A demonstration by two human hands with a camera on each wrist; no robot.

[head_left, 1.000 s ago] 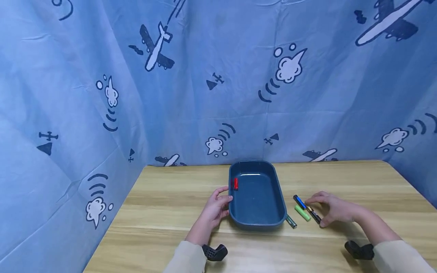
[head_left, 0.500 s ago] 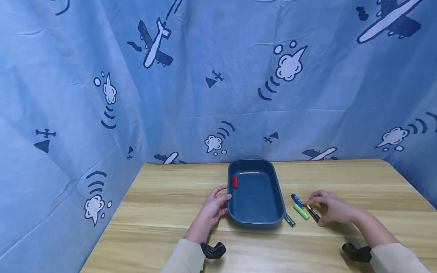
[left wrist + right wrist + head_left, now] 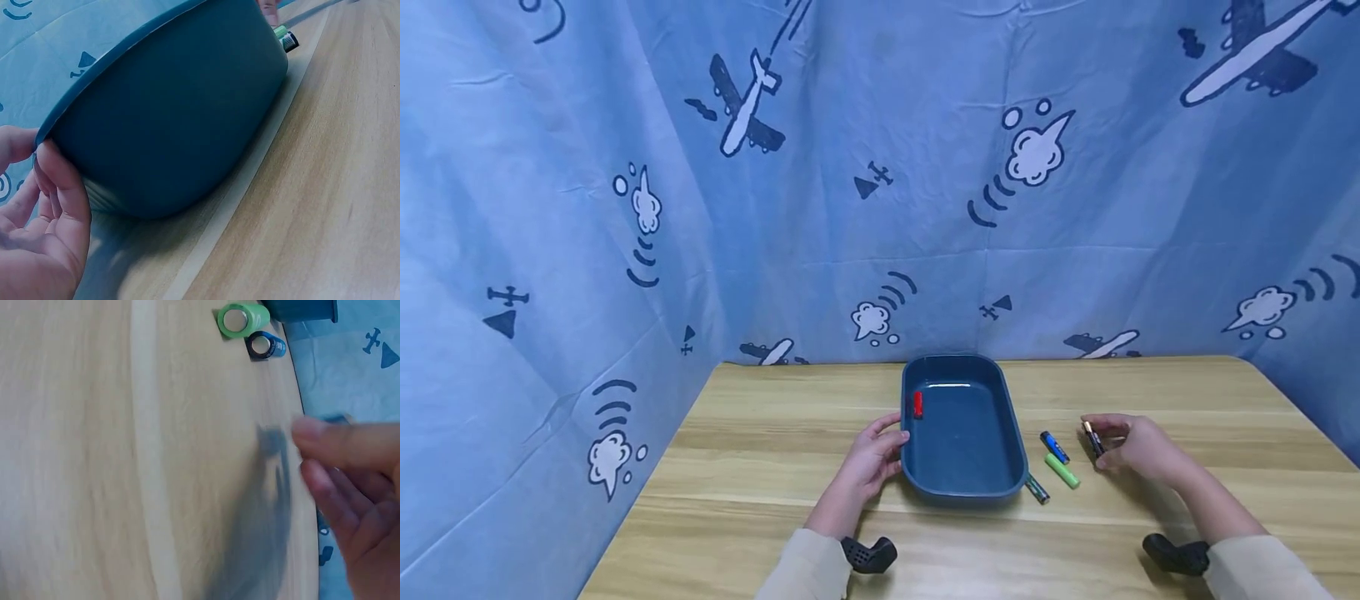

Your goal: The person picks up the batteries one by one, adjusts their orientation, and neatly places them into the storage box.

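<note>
My left hand pinches the left rim of a dark blue plastic tub, thumb on one side and fingers on the other in the left wrist view. Between the thumb and fingers of my right hand is a black battery with a copper-coloured end. It is held above the table, as the shadow in the right wrist view suggests; there the thumb mostly hides it. Left of that hand lie a blue battery and a light green battery. Inside the tub, a red battery rests by the left wall.
A dark green battery lies against the tub's lower right corner, partly hidden by it. The wooden table ends at a blue curtain printed with planes. Each wrist wears a black device.
My right hand has picked up the black battery and moved it slightly away from me, apart from the blue and green ones. The left hand and tub stay put.
</note>
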